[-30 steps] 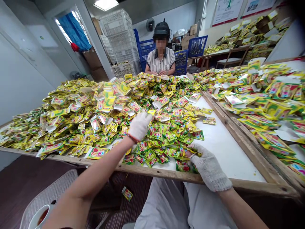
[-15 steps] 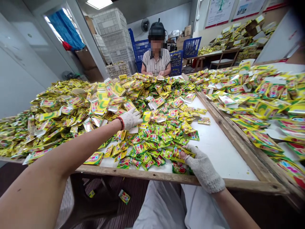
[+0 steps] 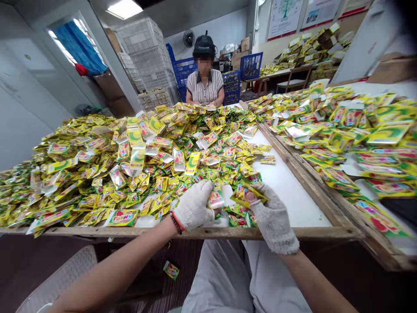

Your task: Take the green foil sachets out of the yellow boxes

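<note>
Both my hands wear white knit gloves and hover over the near edge of the table. My left hand (image 3: 194,205) is closed on a small yellow-green sachet (image 3: 216,199). My right hand (image 3: 272,217) is closed on a thin stack of sachets (image 3: 246,193), held just above the table. The two hands are close together, almost touching. A big heap of yellow-green sachets (image 3: 137,152) covers the white table (image 3: 293,191) beyond them.
A wooden rail (image 3: 195,233) edges the table front. Another table piled with sachets (image 3: 352,130) stands to the right. A person in a striped shirt (image 3: 205,87) sits at the far end. One sachet (image 3: 171,269) lies on the floor. Crates are stacked behind.
My left hand has pulled back from the heap to the near edge with a sachet in it. My right hand has lifted its stack slightly and moved toward the left hand.
</note>
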The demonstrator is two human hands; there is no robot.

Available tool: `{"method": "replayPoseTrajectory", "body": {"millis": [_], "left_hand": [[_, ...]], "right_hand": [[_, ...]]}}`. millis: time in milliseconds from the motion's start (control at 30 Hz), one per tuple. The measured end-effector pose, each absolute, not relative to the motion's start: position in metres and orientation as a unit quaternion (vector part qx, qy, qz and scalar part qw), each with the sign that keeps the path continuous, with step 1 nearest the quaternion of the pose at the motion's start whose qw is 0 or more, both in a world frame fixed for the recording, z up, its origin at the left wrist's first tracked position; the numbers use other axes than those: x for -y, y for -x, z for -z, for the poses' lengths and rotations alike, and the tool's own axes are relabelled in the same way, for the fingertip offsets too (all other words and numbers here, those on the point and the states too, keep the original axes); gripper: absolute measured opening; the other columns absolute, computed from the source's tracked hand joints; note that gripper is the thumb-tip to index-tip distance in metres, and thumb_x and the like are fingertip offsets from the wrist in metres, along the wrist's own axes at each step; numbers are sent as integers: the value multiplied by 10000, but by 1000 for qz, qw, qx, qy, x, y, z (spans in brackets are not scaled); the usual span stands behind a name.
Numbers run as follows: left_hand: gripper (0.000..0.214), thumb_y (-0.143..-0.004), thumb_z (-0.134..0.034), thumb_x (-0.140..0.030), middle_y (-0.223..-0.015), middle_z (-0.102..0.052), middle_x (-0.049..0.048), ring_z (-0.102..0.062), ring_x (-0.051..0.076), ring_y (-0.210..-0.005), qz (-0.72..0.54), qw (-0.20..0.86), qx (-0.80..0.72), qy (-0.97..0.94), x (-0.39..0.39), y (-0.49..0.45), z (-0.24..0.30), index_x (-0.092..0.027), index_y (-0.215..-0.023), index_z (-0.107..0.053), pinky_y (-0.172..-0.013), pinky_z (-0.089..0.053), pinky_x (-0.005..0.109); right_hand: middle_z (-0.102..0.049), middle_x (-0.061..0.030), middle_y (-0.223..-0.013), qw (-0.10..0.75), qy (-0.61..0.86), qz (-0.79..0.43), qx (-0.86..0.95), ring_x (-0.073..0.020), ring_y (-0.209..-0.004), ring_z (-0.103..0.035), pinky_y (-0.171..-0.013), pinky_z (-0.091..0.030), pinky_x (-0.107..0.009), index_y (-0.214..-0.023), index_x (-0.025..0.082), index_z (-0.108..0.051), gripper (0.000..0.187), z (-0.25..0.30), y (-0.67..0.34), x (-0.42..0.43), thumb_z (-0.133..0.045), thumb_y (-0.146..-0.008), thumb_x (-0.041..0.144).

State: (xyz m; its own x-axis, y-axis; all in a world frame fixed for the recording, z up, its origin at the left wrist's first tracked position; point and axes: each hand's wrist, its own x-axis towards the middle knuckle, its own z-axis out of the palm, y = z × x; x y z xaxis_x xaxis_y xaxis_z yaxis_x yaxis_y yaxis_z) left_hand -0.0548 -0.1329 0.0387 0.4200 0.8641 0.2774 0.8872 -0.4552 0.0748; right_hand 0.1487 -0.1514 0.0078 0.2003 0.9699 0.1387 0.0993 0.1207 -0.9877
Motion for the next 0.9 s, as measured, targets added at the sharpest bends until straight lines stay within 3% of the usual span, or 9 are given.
{"method": "replayPoseTrajectory", "body": {"millis": [267, 400, 533, 667, 800, 900], "left_hand": [[517, -616, -703, -327, -1120, -540, 83, -524, 273, -1027, 109, -10, 481, 870, 155, 34, -28, -203, -1066, -480, -878, -451, 387], [526, -598, -718, -326, -1089, -536, 80, -515, 270, -1026, 136, -25, 496, 857, 159, 31, -15, -196, -1050, -482, -896, -453, 387], [517, -617, -710, -322, -1103, -522, 81, -512, 266, -1016, 153, -15, 512, 845, 162, 33, -8, -201, -1066, -483, -886, -455, 392], [545, -618, -700, -288, -1134, -522, 88, -497, 287, -1039, 137, 8, 487, 863, 162, 29, -9, -202, -1112, -486, -904, -439, 420], [504, -623, -695, -293, -1094, -532, 82, -507, 265, -1000, 166, -4, 505, 847, 160, 20, -8, -192, -1075, -497, -885, -448, 384], [438, -665, -669, -316, -1060, -534, 73, -514, 250, -985, 178, -7, 532, 828, 158, 21, -9, -196, -1051, -500, -871, -450, 367]], "right_hand": [[-716, -82, -978, 307, 521, -332, 725, -221, -878, -646, -797, -499, -319, -948, 180, -699, 248, -14, -171, 148, -552, -818, 332], [-712, -106, -951, 230, 516, -263, 782, -235, -880, -636, -803, -469, -330, -904, 167, -699, 244, -25, -172, 146, -503, -843, 299], [-695, -95, -1017, 213, 503, -291, 785, -203, -896, -630, -791, -458, -290, -1050, 167, -650, 284, -26, -180, 146, -485, -853, 287], [-690, -74, -851, 208, 570, -226, 762, -196, -770, -611, -686, -435, -282, -891, 177, -637, 162, -20, -180, 149, -525, -817, 266], [-687, -83, -855, 258, 576, -185, 754, -201, -800, -612, -722, -439, -293, -828, 182, -632, 120, -17, -169, 153, -518, -805, 214], [-701, -75, -889, 337, 573, -251, 703, -194, -814, -631, -723, -475, -291, -924, 189, -646, 171, -17, -168, 159, -530, -805, 230]]}}
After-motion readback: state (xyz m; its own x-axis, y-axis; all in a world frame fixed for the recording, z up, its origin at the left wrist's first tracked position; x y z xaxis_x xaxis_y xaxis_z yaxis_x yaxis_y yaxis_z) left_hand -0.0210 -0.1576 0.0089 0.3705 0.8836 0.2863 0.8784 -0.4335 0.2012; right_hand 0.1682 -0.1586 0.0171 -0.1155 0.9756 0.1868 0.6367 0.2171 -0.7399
